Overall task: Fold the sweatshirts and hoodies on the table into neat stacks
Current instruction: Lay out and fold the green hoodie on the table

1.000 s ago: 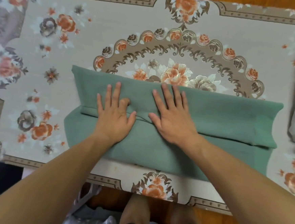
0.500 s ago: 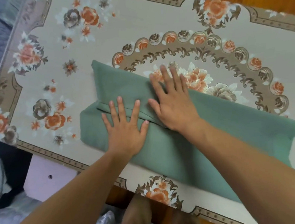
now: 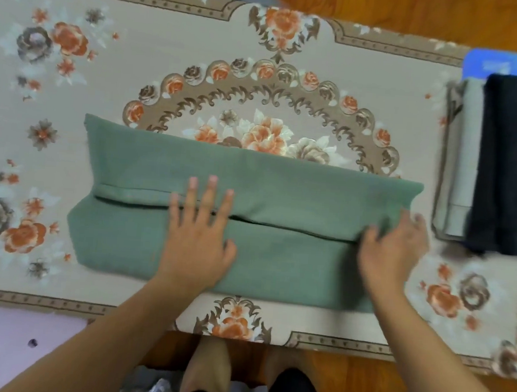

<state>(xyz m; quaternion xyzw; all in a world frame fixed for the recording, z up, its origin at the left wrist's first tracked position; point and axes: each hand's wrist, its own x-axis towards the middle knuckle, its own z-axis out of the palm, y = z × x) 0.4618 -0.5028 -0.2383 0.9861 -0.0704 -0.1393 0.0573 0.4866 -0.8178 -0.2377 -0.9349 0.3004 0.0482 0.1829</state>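
Green sweatshirt (image 3: 283, 182), soft, folded long, on the floral worktop (image 3: 168, 65). Left hand (image 3: 200, 234) flat, fingers spread; right hand (image 3: 392, 249), at three o'clock, grips its edge.

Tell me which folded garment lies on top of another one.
The dark navy garment at the table's right end; it rests on the grey one. The green sweatshirt lies directly on the tablecloth.
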